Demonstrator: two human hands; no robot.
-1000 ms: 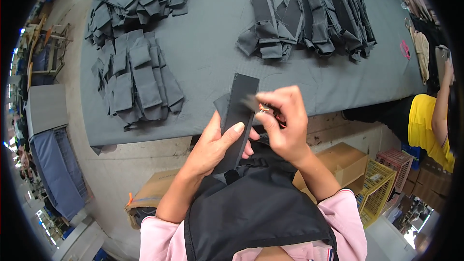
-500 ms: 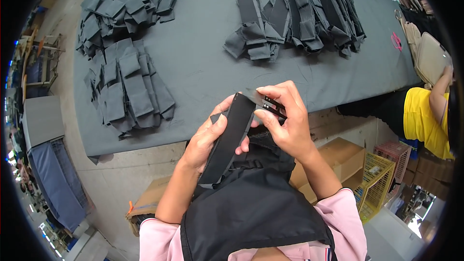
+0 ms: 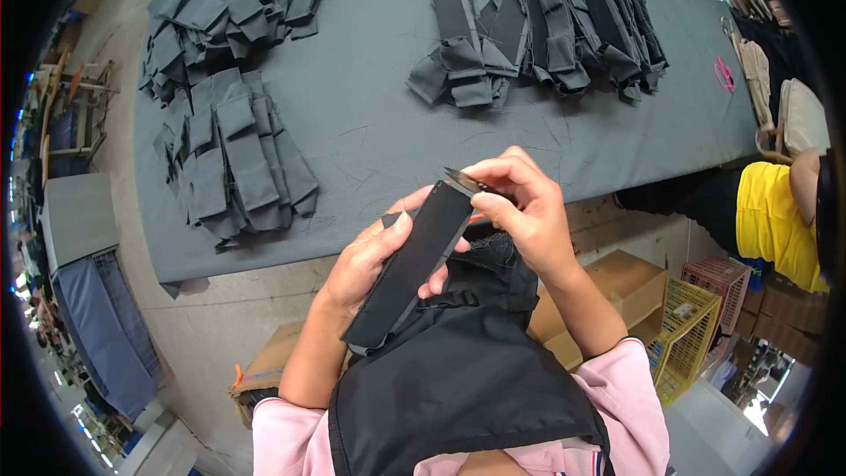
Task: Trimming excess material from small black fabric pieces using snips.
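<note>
Pinching a small pair of thread snips [image 3: 464, 182], the right hand [image 3: 520, 211] has its grip closed on the tool, thumb and forefinger curled round the handle, with the dark blades jutting to the person's left just past the top corner of the black fabric strip [image 3: 412, 264]. The strip serves as landmark: the snips sit at its upper end, touching or very nearly touching the edge; which of the two cannot be told. The left hand [image 3: 374, 264] lies under and round the strip's middle, its grip closed on it with the thumb pressed on the upper face. The strip's long axis runs from lower left, near the person's chest, up to the right toward the blades. It looks like a flat, narrow, stiffened band of matte black cloth. Below the strip hangs a black apron [image 3: 458, 370]. Beyond its upper end spreads the grey worktop [image 3: 370, 123], with folded grey pieces [image 3: 233, 159] stacked well to the left and darker bundles [image 3: 546, 26] far above.
</note>
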